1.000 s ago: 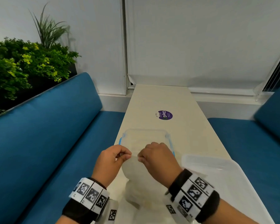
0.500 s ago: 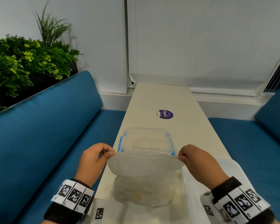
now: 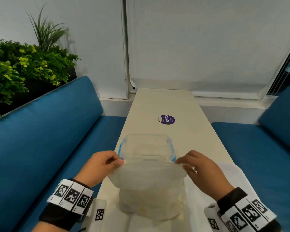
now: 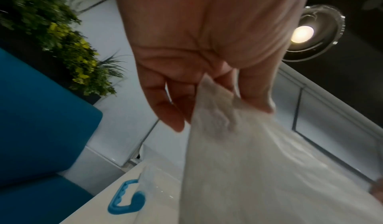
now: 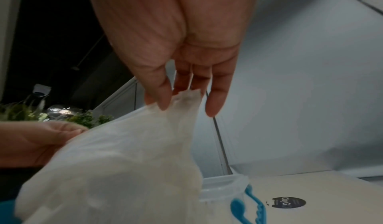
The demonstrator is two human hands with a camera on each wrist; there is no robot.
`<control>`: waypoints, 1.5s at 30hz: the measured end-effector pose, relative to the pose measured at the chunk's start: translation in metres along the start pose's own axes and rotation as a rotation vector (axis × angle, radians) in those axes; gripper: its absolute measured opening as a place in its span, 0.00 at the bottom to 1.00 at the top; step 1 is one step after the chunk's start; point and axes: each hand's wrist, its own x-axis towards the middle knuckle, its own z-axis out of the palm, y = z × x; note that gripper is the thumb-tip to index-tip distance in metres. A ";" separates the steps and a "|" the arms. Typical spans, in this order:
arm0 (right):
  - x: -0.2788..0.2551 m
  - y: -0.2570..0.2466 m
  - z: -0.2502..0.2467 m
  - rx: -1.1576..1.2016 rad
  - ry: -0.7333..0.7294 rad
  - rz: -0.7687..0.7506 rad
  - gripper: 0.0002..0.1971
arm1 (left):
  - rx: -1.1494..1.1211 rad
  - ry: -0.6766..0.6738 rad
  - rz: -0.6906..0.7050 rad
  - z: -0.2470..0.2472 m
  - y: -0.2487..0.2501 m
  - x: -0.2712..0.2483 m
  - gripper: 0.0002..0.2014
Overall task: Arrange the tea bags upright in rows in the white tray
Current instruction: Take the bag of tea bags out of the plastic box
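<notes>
Plastic bag point(image 3: 149, 190) of tea bags is standing on the table point(image 3: 162, 104), its mouth now being stretched wide, where a second ago both pinches were meeting at centre. Left hand point(image 3: 99, 164) is pinching the left rim and right hand point(image 3: 203, 171) the right rim, spread well apart. Judgement: contents are becoming reachable. White tray point(image 3: 233, 174) is lying just right of the bag; clear container point(image 3: 146, 146) is sitting behind it.
</notes>
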 end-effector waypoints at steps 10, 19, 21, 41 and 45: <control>-0.008 -0.025 0.012 -0.118 0.104 -0.366 0.08 | 0.606 -0.175 0.035 0.016 0.038 -0.007 0.04; -0.024 -0.069 0.019 -0.223 -0.136 -0.257 0.12 | 0.700 0.001 -0.284 0.015 0.032 -0.006 0.13; -0.017 -0.064 0.028 -0.292 -0.135 -0.005 0.25 | 0.690 0.003 -0.284 0.021 0.029 -0.017 0.14; 0.011 -0.034 0.059 0.861 -0.380 0.627 0.07 | -1.427 -0.011 -0.697 0.037 -0.012 -0.032 0.14; 0.007 -0.030 0.068 1.128 -0.361 0.837 0.04 | -1.518 -0.175 -0.641 0.043 -0.002 -0.032 0.16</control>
